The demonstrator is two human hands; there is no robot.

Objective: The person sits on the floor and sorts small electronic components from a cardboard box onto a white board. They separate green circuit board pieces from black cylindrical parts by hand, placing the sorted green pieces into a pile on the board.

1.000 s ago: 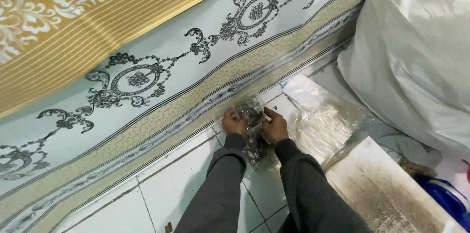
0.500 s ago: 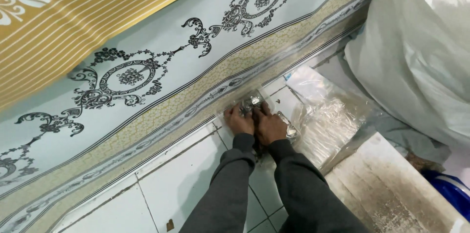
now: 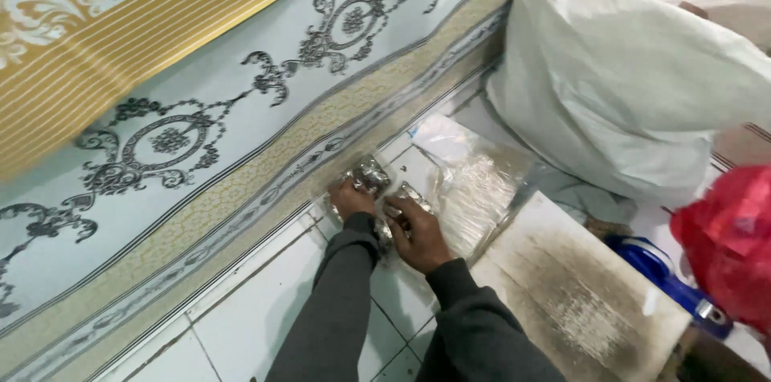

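Both hands (image 3: 385, 217) w/ grip on crinkled clear plastic (image 3: 373, 177).

Wrapper (image 3: 377, 181) between carpet (image 3: 241, 109) and, seemingly, board (image 3: 578, 285).

2 hands, left hand (image 3: 351, 199) & right hand (image 3: 414, 231), grip crumpled plastic wrap (image 3: 377, 181) (on white tiles (image 3: 241, 310)).

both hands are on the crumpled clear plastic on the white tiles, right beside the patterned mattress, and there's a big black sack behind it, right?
Not quite: the sack is white, not black, as the head view shows. The rest holds: the left hand and right hand are on the crumpled clear plastic, on the white tiles, beside the patterned mattress.
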